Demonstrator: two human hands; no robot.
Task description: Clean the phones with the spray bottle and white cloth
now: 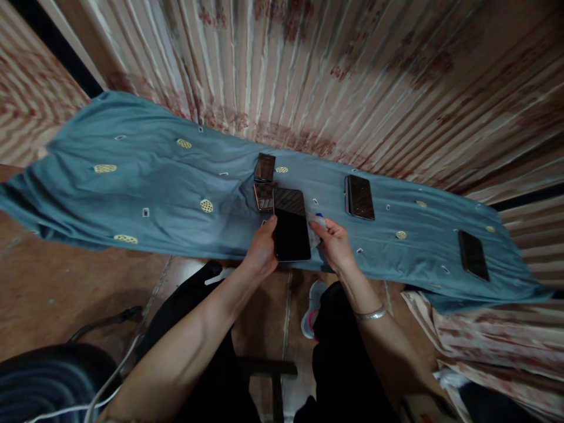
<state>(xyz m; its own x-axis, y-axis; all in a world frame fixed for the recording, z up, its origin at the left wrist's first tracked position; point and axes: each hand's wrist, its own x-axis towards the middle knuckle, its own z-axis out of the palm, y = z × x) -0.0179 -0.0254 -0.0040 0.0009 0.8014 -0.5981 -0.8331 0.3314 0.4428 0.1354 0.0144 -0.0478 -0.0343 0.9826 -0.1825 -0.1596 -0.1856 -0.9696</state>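
My left hand (262,249) grips the left edge of a large black phone (291,226), held screen-up just above the near edge of a blue cloth (154,182). At the phone's right edge, my right hand (335,244) pinches a small white wipe or cloth (315,226) with a bit of blue showing behind it. A silver bangle sits on my right wrist.
Two smaller phones (265,167) (264,197) lie just beyond the held one. Another dark phone (360,197) lies to the right, and one more (473,254) near the cloth's far right end. Striped curtains hang behind. A white cable (106,385) runs at lower left.
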